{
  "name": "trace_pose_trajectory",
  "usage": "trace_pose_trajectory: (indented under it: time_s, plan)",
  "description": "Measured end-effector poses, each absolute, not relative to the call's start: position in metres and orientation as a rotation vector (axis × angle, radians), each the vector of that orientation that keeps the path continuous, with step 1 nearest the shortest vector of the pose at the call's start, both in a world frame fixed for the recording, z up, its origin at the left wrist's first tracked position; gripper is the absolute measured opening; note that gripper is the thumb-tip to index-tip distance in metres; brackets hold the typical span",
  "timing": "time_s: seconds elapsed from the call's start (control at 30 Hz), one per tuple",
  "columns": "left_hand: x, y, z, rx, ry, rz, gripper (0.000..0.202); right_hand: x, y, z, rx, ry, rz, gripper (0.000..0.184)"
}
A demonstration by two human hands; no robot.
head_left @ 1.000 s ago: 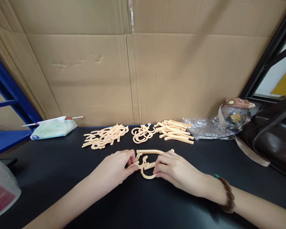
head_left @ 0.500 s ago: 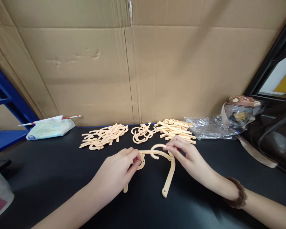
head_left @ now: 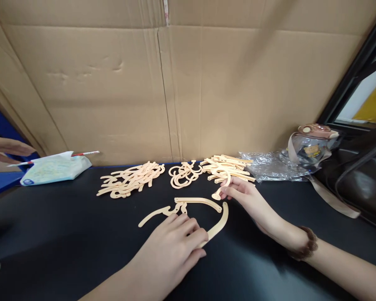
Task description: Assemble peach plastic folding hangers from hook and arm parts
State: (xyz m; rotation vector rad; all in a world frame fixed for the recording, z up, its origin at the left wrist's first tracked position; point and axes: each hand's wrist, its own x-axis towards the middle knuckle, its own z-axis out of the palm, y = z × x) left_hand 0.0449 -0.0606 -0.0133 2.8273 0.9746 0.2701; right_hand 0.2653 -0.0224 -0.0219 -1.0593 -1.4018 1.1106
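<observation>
Pale wooden cut-out pieces lie on a black table (head_left: 81,234). My left hand (head_left: 172,251) rests palm down with fingers together, pressing a curved arm piece (head_left: 219,221) near its lower end. Just beyond its fingertips lie a joined centre piece with a left arm (head_left: 156,212) and a straight bar (head_left: 198,201). My right hand (head_left: 241,193) pinches a small hook piece (head_left: 222,186) close to the right-hand pile of bars (head_left: 228,169). A brown beaded bracelet (head_left: 307,248) circles my right wrist.
Along the cardboard wall lie a pile of curved pieces (head_left: 128,179) and a pile of hooks (head_left: 183,173). A tissue pack (head_left: 54,169), crumpled plastic wrap (head_left: 269,167), a lidded bottle (head_left: 311,144) and a dark bag (head_left: 360,184) stand around. Another person's hand (head_left: 6,148) shows at the far left.
My right hand carried the hook piece away from the assembled pieces toward the right pile. My left hand slid down onto the curved arm. The pieces now lie spread apart.
</observation>
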Motion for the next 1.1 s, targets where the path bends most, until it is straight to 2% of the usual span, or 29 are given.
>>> trace_pose_trajectory:
  time_s: [0.13,0.3,0.53,0.83,0.9,1.0,1.03,1.1]
  plan:
    - [0.041,-0.056,-0.01,2.523,1.067,0.387,0.017,0.265,-0.023,-0.021,-1.034,-1.408,1.136,0.024]
    - [0.039,-0.048,-0.008,2.112,1.078,0.465,0.013,0.263,-0.02,-0.028,-0.926,-1.501,1.286,0.025]
    - [0.035,-0.039,-0.003,1.78,1.156,0.605,0.027,0.265,-0.018,-0.031,-0.98,-1.499,1.27,0.027]
    - [0.029,-0.029,0.005,1.567,1.164,0.715,0.034,0.265,-0.026,-0.021,-0.985,-1.283,1.364,0.028]
    - [0.027,-0.027,0.005,1.569,1.195,0.741,0.034,0.265,-0.027,-0.021,-1.02,-1.226,1.357,0.036]
    - [0.026,-0.024,0.006,1.551,1.221,0.762,0.035,0.266,-0.028,-0.02,-1.05,-1.174,1.265,0.062]
    - [0.026,-0.024,0.006,1.541,1.225,0.762,0.035,0.266,-0.027,-0.02,-1.045,-1.178,1.228,0.065]
    - [0.027,-0.024,0.005,1.517,1.227,0.758,0.037,0.267,-0.025,-0.02,-1.029,-1.243,1.156,0.055]
